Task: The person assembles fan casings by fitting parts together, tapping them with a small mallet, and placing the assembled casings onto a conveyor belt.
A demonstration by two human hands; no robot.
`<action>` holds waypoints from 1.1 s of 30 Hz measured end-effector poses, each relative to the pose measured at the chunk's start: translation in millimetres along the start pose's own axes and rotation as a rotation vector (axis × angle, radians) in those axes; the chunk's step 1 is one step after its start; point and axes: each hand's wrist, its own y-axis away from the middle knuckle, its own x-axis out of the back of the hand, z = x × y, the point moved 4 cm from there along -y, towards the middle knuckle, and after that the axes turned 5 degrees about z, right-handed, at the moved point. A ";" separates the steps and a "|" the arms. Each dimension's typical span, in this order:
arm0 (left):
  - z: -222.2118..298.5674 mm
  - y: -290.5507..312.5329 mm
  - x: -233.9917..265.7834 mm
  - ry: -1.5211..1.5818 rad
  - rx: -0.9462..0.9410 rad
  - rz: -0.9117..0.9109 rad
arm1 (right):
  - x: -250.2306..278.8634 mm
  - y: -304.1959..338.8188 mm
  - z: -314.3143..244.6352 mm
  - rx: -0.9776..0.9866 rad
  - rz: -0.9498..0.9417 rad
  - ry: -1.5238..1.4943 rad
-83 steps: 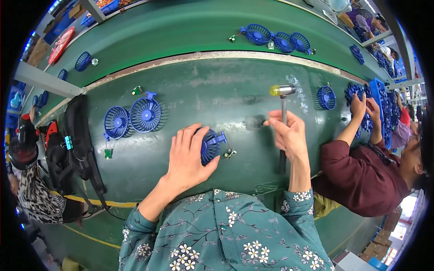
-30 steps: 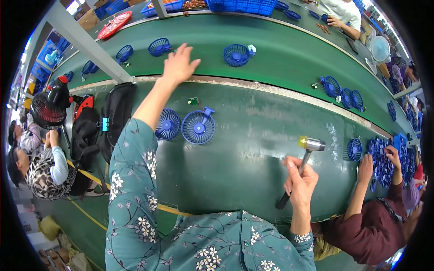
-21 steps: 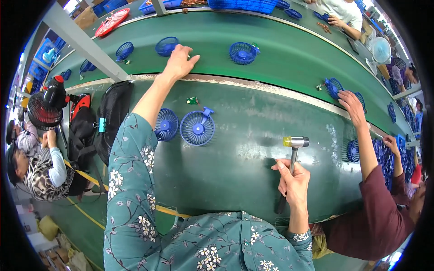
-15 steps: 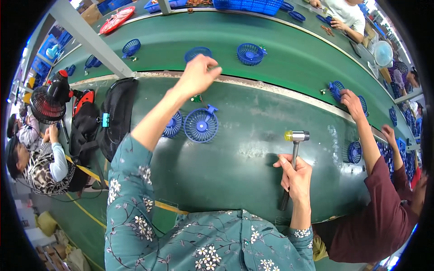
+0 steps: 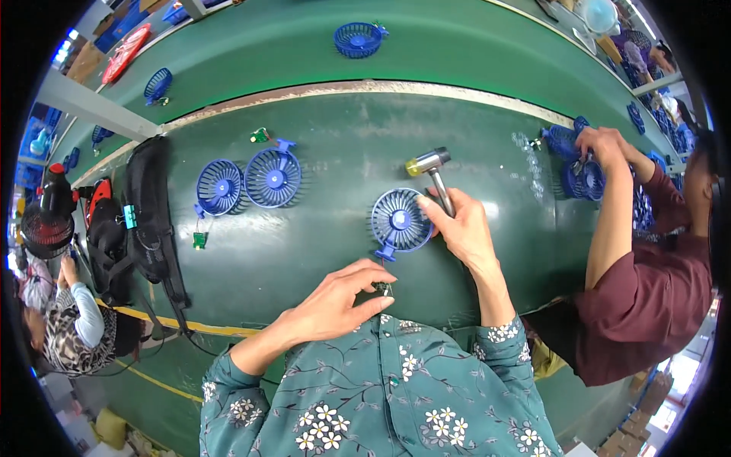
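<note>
In front of me, a round blue plastic fan housing (image 5: 400, 221) with slatted sides lies on the bench, its short stem toward me. My left hand (image 5: 331, 302) pinches a small circuit board (image 5: 383, 289) close to that stem, its fingers partly hiding it. In my right hand (image 5: 466, 232) is a small two-faced hammer (image 5: 429, 161), yellow on one face and dark on the other, head pointing away. My right thumb and fingers also touch the housing's right rim. To the left sit a second fan housing (image 5: 273, 177) and a third fan housing (image 5: 221, 187).
One green circuit board (image 5: 260, 135) lies behind the left housings, another board (image 5: 199, 241) in front. A black bag (image 5: 148, 213) and a black-red fan (image 5: 49, 217) stand left. Beyond the bench runs a green belt (image 5: 274, 57) carrying housings. At right, a co-worker's hands (image 5: 605, 148) handle housings.
My left hand has come back from the belt, and a fan housing now lies before me. The hammer has tilted and my right hand touches the housing. The head view has shifted.
</note>
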 end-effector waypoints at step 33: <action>-10.0 -45.8 -6.0 1.136 0.331 0.119 | 2.1 -2.8 -81.0 0.255 0.007 0.212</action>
